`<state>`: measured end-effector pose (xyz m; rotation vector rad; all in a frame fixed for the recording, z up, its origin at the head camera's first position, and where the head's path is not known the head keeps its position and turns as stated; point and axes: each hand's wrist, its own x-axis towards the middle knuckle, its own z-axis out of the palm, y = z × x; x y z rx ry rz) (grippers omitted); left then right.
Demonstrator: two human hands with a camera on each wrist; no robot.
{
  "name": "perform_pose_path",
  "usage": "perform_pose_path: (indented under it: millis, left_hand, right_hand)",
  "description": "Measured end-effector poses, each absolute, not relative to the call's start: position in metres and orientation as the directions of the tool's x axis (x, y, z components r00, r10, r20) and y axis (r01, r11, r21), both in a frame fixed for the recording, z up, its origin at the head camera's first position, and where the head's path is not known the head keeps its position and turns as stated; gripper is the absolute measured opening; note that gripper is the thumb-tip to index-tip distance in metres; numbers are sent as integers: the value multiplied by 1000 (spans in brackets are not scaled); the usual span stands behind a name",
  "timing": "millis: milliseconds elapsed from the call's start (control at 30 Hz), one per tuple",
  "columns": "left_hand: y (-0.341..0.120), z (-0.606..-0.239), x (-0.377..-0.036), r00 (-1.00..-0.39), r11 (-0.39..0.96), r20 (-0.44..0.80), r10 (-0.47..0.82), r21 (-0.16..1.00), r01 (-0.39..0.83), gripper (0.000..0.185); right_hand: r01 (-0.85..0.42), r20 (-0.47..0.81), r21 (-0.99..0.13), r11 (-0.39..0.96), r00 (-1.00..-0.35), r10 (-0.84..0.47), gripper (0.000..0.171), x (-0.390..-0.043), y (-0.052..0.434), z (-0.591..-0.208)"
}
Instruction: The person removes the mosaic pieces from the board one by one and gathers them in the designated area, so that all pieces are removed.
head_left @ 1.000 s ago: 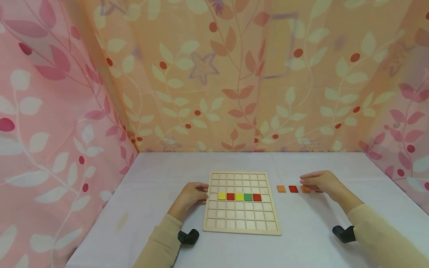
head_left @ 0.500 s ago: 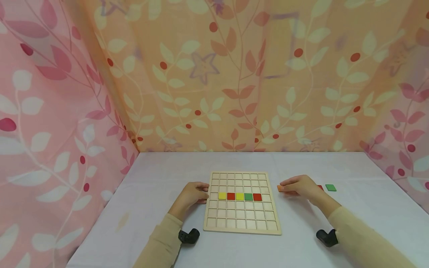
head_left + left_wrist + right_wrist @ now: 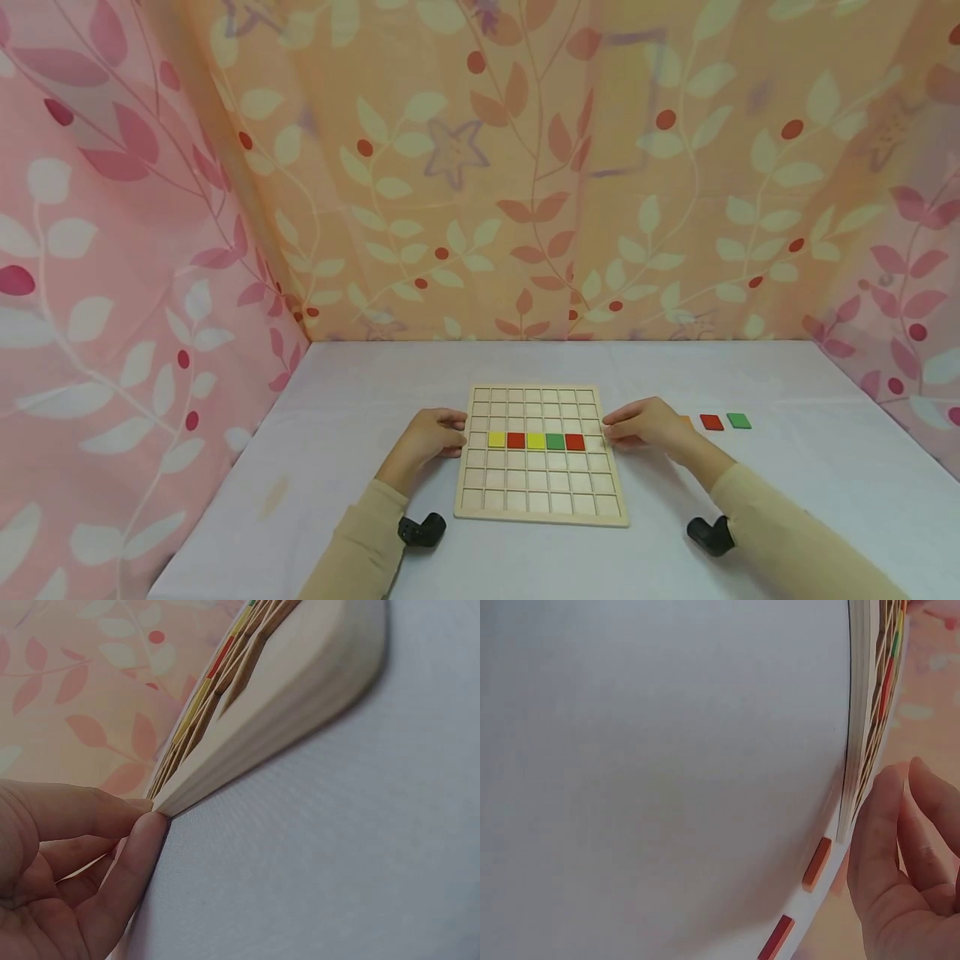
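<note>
In the head view, the board (image 3: 537, 480) is lying flat before you, looking almost square; its long axis I cannot tell. Its five tiles (image 3: 536, 441) are running left to right. In the left wrist view, your left hand (image 3: 56, 877) is pinching the board's edge. In the right wrist view, your right hand (image 3: 900, 889) is holding fingertips close together; whether they are pinching something, I cannot tell.
</note>
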<state>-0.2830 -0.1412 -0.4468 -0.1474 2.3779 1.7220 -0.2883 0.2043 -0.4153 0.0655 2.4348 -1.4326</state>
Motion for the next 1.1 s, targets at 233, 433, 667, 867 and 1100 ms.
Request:
perform_pose_path:
  millis: [233, 433, 667, 867, 1100]
  left_hand:
    - [-141, -447, -283, -975, 311, -219, 47, 930, -194, 42]
    - [-142, -448, -284, -973, 308, -225, 45, 930, -201, 42]
    - [-142, -449, -286, -975, 317, -219, 37, 928, -197, 42]
    - [-142, -449, -285, -975, 314, -219, 37, 929, -196, 42]
    - [-141, -449, -286, -975, 306, -219, 33, 931, -198, 42]
  right_hand:
    - [209, -304, -860, 466, -943, -136, 31, -288, 192, -417]
    - [197, -299, -877, 438, -938, -176, 30, -289, 187, -421]
    - [210, -311, -880, 425, -932, -184, 29, -290, 181, -422]
    - [197, -312, -873, 447, -929, -199, 27, -289, 177, -422]
    - [210, -328, -856, 472, -927, -182, 26, -291, 175, -422]
